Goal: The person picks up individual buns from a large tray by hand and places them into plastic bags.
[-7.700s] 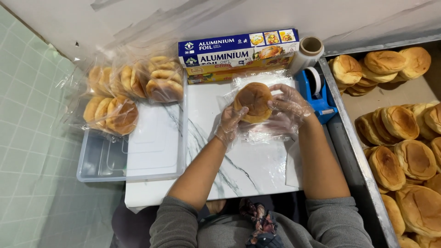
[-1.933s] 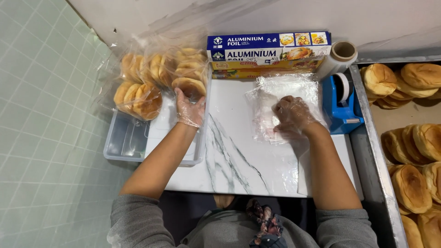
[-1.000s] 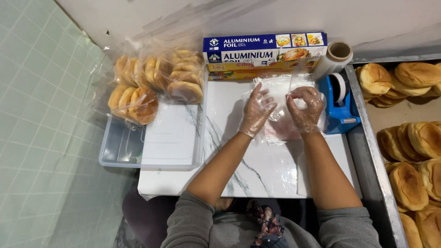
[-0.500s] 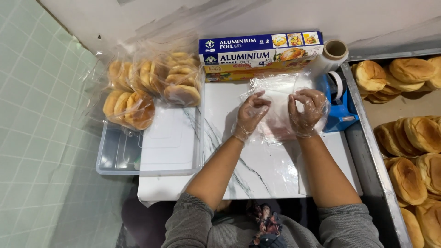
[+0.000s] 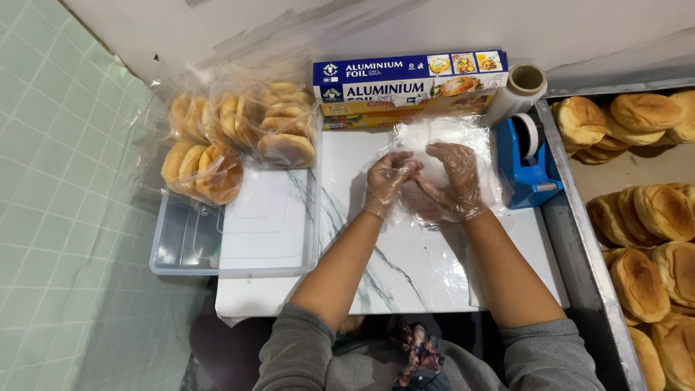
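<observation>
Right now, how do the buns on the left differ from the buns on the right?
The buns on the left are sealed in clear bags; the buns on the right are bare. The left ones stand on edge, packed in stacks; the right ones lie flat, tops up. The left ones rest over a clear plastic tub; the right ones sit in a metal tray. Both are round and golden brown.

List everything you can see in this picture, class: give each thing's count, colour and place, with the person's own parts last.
Film sheets: a small stack, clear, on the board under the hands.
Board: one, white marbled, centre.
Bagged buns: several packs, golden, top left over the tub.
Tub: one, clear, left of the board.
Foil box: one, blue, behind the board.
Film roll: one, right of the box.
Tape dispenser: one, blue, right edge.
Loose buns: many, golden, tray at right.
Left hand: gloved, on the film.
Right hand: gloved, on the film.
</observation>
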